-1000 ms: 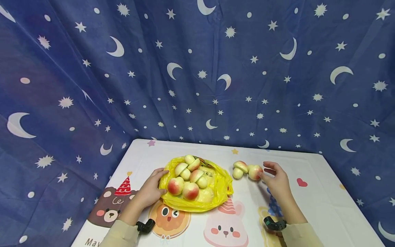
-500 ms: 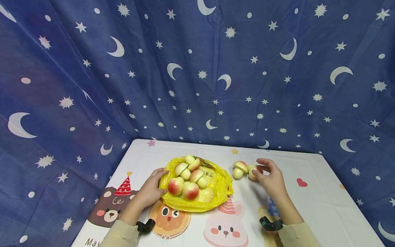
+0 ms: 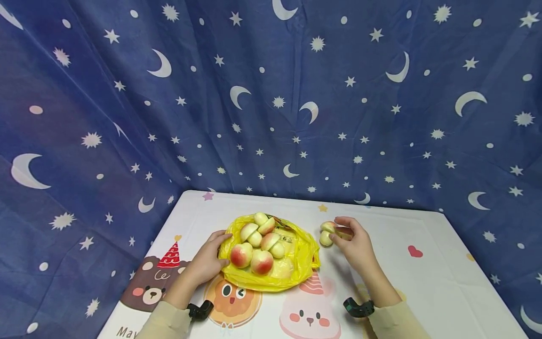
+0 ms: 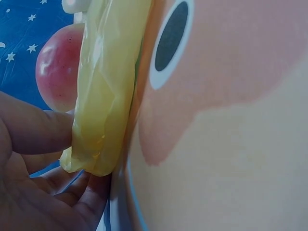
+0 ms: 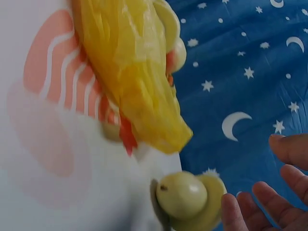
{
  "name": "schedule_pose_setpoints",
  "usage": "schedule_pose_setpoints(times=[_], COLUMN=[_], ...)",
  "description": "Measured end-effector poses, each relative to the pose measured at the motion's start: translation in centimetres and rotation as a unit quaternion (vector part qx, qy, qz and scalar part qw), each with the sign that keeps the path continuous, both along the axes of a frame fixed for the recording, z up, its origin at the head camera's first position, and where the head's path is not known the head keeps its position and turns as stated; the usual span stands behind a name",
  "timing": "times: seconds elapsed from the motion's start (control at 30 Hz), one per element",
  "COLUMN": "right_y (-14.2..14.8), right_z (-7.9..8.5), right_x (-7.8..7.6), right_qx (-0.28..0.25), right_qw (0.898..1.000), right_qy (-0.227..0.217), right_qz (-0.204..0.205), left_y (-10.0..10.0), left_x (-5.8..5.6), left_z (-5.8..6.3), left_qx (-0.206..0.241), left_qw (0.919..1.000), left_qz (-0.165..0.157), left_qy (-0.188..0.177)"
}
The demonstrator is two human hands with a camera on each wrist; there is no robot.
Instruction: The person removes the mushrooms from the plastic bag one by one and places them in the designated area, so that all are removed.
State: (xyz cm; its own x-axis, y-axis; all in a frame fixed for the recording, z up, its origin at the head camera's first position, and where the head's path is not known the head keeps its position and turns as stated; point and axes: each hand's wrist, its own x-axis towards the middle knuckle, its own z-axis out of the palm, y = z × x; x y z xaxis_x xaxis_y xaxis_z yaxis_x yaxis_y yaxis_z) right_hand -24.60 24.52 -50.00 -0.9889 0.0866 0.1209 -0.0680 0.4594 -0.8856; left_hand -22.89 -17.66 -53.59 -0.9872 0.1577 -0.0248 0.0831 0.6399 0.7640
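Observation:
My left hand (image 3: 206, 260) holds the edge of a yellow plastic bag (image 3: 301, 254), which is spread wide on the table. In the left wrist view, thumb and fingers lie on either side of the bag's folded rim (image 4: 103, 96). Several toy mushrooms with cream stems and reddish caps (image 3: 261, 262) sit in the bag. My right hand (image 3: 357, 245) is over the table to the right of the bag, fingers spread beside a toy mushroom (image 3: 326, 238). The right wrist view shows that toy mushroom (image 5: 182, 196) right by the fingertips. A second loose mushroom is hidden behind this hand.
A white tablecloth (image 3: 440, 278) with cartoon prints covers the table. Behind and to the left hangs a dark blue curtain (image 3: 254, 117) with moons and stars. Each wrist wears a black camera band (image 3: 359, 307).
My right hand has moved left, from the right-hand loose mushroom across to the left one, covering the first from the head view. The left hand and the bag have stayed put.

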Motion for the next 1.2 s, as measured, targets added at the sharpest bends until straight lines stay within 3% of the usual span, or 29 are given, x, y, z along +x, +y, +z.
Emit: schedule_pose_setpoints(times=[0.77,1.2], right_y=[-7.7,-10.3], right_z=[-0.4,-1.5], right_x=[-0.6,-1.0], right_qx=[-0.049,-0.055], right_qw=[0.996,0.99], right_qy=[-0.023,-0.045], right_qz=[0.077,0.12], left_y=[-0.1,0.1], left_x=[0.0,-0.1], left_z=[0.2,0.2], left_qx=[-0.002,-0.006], left_qw=[1.0,1.0], left_qz=[0.002,-0.001], left_qy=[-0.007,-0.004])
